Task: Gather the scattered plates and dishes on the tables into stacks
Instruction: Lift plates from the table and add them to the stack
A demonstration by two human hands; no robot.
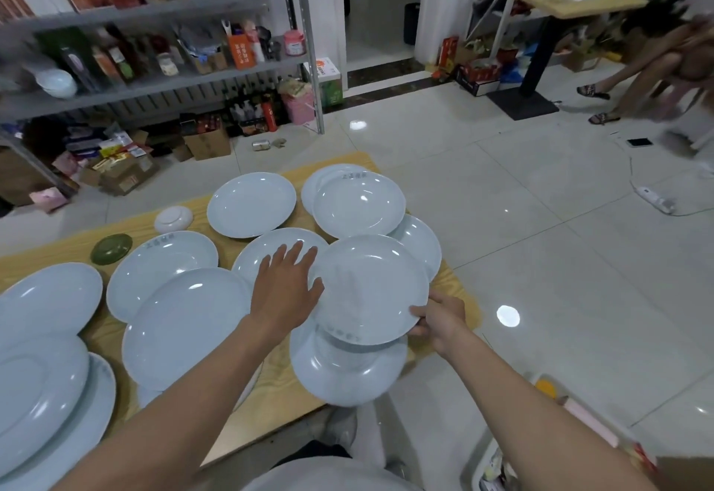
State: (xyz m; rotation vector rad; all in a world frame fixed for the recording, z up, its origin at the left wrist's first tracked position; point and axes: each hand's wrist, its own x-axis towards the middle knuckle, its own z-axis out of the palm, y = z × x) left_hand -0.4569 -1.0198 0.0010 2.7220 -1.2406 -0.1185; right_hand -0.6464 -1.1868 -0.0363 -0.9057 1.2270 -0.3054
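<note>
Several pale blue plates lie scattered and overlapping on a wooden table (pixel 278 405). My right hand (pixel 440 320) grips the near right rim of one plate (pixel 371 286), held above another plate (pixel 347 371) at the table's near edge. My left hand (pixel 288 286) is open, fingers straight, its thumb at the held plate's left rim and its fingers over a plate (pixel 266 255) underneath. Two stacked plates (pixel 357 204) sit at the far right, a single plate (pixel 251 204) beside them.
A small white dish (pixel 173 219) lies upside down beside a small green dish (pixel 111 248) at the table's far left. Large oval platters (pixel 42 386) fill the left side. Metal shelving (pixel 154 46) with boxes stands behind. A person's legs (pixel 633 81) show at far right.
</note>
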